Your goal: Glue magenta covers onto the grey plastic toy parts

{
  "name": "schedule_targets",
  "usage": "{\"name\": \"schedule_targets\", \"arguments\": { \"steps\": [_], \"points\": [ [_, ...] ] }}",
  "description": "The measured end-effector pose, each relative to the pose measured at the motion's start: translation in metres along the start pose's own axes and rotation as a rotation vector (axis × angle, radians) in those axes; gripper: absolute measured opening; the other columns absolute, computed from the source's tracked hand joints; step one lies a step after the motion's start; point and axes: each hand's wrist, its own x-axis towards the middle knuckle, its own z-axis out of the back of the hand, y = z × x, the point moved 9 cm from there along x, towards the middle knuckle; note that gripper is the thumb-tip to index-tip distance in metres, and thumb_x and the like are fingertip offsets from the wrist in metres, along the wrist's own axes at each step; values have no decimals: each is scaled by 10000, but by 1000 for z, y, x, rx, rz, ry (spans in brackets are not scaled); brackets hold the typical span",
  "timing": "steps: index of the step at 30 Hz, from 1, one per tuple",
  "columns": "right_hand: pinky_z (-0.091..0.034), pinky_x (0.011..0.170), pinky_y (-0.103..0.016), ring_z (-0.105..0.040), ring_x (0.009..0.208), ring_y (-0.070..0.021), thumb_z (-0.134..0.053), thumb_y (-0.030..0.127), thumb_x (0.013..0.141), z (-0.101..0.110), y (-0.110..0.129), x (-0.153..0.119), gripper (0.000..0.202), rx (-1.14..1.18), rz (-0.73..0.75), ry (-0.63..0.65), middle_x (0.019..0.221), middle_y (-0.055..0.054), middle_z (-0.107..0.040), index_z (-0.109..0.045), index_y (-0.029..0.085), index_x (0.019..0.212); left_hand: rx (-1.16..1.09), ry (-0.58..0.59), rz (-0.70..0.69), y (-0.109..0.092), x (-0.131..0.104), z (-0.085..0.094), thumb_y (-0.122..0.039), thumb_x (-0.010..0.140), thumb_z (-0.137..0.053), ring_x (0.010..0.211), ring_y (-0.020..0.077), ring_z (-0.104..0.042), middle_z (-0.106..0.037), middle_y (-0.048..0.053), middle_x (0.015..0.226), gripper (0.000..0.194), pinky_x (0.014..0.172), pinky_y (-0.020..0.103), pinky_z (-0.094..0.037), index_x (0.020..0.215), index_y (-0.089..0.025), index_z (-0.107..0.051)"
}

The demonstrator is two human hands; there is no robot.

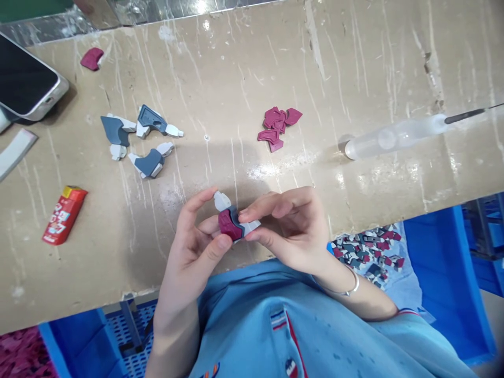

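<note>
Near the table's front edge, my left hand [200, 241] and my right hand [295, 226] hold one small plastic toy part [230, 224] between them. The part is dark red, blue-grey and white, with a white tip pointing up. My left thumb presses its red side, and my right thumb and fingers pinch its white and grey end. Beyond my left hand lie several blue-grey and white toy parts [149, 163] without red pieces. A little group of dark red plastic pieces [275, 123] lies farther out, ahead of my right hand.
At the left are a phone [27, 79], a red packet with a yellow top [65, 215] and a single red piece [92, 59]. A clear bottle with a thin nozzle [394, 139] lies right. Blue bins below hold mixed parts [368, 249] and red pieces [25, 354].
</note>
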Motion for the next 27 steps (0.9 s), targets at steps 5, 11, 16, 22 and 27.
{"name": "schedule_targets", "arguments": {
  "steps": [5,11,16,22,27],
  "points": [
    [-715,843,-328,-854,1037,-181,-846,140,994,-2,0,-2,356,0,33,21,1035,24,-848,-569,317,1130,47,-31,-20,1,1,5,-346,970,-898,701,134,-795,-709,-86,676,427,808,270,-716,1354,-389,-716],
    [-707,966,-375,-829,1113,-194,-834,98,983,-5,0,-1,383,20,47,71,1023,22,-829,-575,321,1154,113,-25,-55,-5,-4,2,-311,973,-892,853,170,-860,-843,-45,868,436,794,259,-720,1372,-398,-739],
    [-681,963,-363,-777,1124,-183,-844,157,943,-6,-7,-3,458,77,-83,59,1271,-39,-764,-566,322,1268,344,-151,-151,-16,-15,2,-212,1020,-821,1121,176,-849,-868,-48,1226,494,1023,296,-695,1435,-472,-752],
    [-663,865,-316,-796,926,-152,-784,285,1031,-19,-19,-1,444,234,-328,89,1066,15,-806,-460,340,1330,589,-54,-374,-22,-22,-14,-145,1024,-777,1176,173,-822,-830,-66,1382,679,1036,293,-676,1566,-530,-640],
    [-660,844,-311,-807,877,-153,-808,210,987,-19,-17,3,422,241,-333,2,973,37,-828,-471,329,1211,602,-213,-343,-20,-29,-9,-220,1016,-816,1233,186,-820,-823,-77,1404,662,1121,318,-658,1560,-552,-637]
  ]
}}
